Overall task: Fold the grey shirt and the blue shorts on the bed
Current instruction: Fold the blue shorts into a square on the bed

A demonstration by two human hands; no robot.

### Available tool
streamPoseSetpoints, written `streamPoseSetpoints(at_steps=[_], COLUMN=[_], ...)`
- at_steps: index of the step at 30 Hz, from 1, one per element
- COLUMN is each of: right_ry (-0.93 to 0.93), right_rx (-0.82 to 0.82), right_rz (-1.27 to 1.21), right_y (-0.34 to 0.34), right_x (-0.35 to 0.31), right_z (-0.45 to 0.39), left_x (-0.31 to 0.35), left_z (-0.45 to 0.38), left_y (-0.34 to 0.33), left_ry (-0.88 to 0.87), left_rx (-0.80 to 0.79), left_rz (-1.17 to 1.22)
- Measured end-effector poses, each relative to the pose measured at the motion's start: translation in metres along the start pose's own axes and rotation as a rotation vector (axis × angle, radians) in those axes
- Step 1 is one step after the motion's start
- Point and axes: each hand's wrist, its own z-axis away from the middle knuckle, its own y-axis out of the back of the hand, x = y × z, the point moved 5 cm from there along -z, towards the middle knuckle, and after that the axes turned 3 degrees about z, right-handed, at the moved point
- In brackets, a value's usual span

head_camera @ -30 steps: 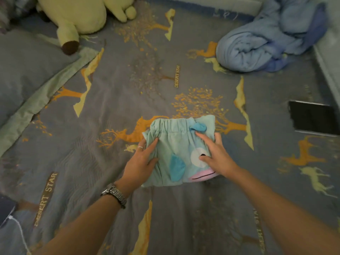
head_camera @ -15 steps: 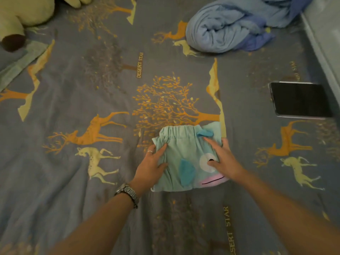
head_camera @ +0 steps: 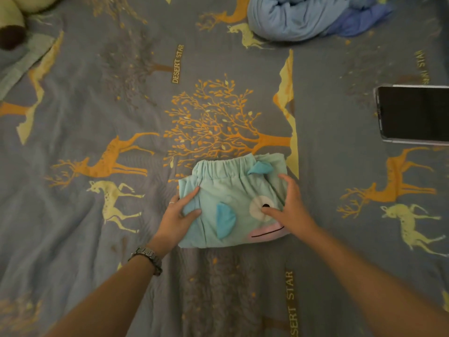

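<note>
The folded blue shorts (head_camera: 233, 203) lay waistband away from the person, left hand (head_camera: 178, 216) gripping one side edge, right hand (head_camera: 290, 206) pressing the other

I count one folded pair of blue shorts (head_camera: 233, 203), two hands (head_camera: 178, 215) (head_camera: 291, 205), one wristwatch (head_camera: 147, 257), one dark phone (head_camera: 413, 114), one bundled blue blanket (head_camera: 303, 17), one plush toy (head_camera: 14, 13), one bedspread (head_camera: 85, 105).

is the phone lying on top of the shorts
No, the phone lies on the bedspread far right, well apart from the shorts under both hands.
</note>
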Motion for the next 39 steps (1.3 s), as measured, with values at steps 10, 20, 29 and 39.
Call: streamPoseSetpoints(at_steps=[10,20,29,39], right_ry=[-0.07,-0.042,-0.008,0.034], right_rx=[-0.128,-0.206,-0.13,-0.033], right_rz=[-0.231,-0.278,-0.191,-0.185], right_y=[-0.001,-0.006,-0.014,0.017], right_x=[-0.005,-0.009,-0.01,-0.035], right_z=[0.007,-0.007,-0.012,0.01], left_x=[-0.006,0.002,0.025,0.061], left_z=[0.004,-0.003,0.0,0.017], left_y=[-0.006,-0.01,-0.014,-0.01], left_ry=[0.329,0.307,0.07,0.002], left_rx=[-0.013,-0.076,-0.09,-0.04], left_rz=[0.65,0.625,0.309,0.246])
